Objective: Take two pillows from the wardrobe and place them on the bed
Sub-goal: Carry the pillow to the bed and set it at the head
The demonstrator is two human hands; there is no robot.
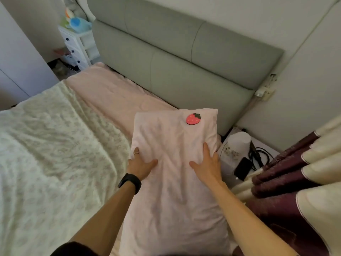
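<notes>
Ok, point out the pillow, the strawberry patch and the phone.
pillow (173,191), head view, middle of its pink cover.
strawberry patch (193,119), head view, its red middle.
phone (242,169), head view, middle of its dark face.

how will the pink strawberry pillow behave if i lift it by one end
Probably soft and floppy: the pillow creases where the left hand and right hand grip it, so it would likely sag lifted by one end. Its wrinkled cloth cover should hardly slip.
</notes>
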